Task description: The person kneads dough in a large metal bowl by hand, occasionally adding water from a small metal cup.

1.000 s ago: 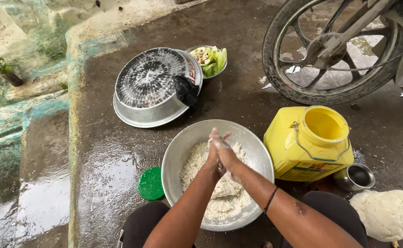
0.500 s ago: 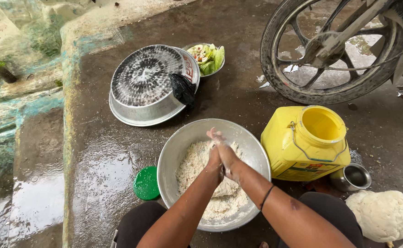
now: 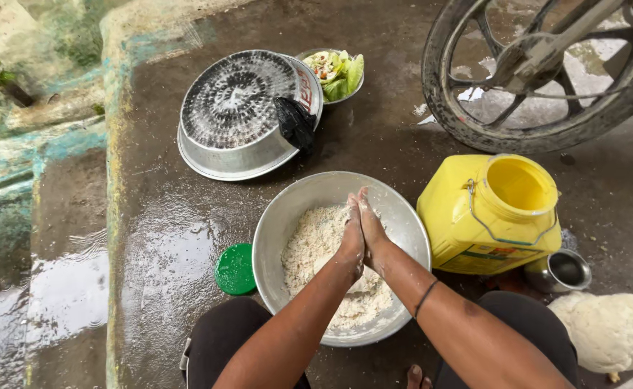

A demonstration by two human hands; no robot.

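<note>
Flour mix point(image 3: 316, 248), crumbly and pale, sits in the big steel bowl point(image 3: 287, 216) right in front of my knees, basically dead centre of the view. Going left to right from there:

At about 9 o'clock from the bowl there's a green lid point(image 3: 235, 269) lying flat on the wet concrete floor point(image 3: 158, 238), just beside the rim. I'd guess it belongs to the jug and got parked close so it's easy to grab.

Up at 11 o'clock is an upturned metal basin point(image 3: 237, 108) with a black bag point(image 3: 295, 121) draped on its edge. It looks flipped over to keep the inside dry, though that's only my read. A small bowl of greens point(image 3: 338, 72) sits touching or nearly touching it at its far side.

Over the bowl, my left hand point(image 3: 351, 241) and right hand point(image 3: 374, 234) are pressed palm to palm, fingers point(image 3: 363, 205) straight, closed together and pointing to 12 o'clock. Neither hand is gripping anything, they're only touching each other, dusted with flour. Held above the bowl, so whatever crumbles off would land back in the mix.

At 3 o'clock stands a yellow plastic jug point(image 3: 475, 223), mouth open, near the bowl's rim. Just beside the jug, at its 4 o'clock, is a small steel cup point(image 3: 561, 270), and past that a cauliflower point(image 3: 608, 331). A motorbike wheel point(image 3: 532, 72) fills the 1 o'clock corner.
</note>
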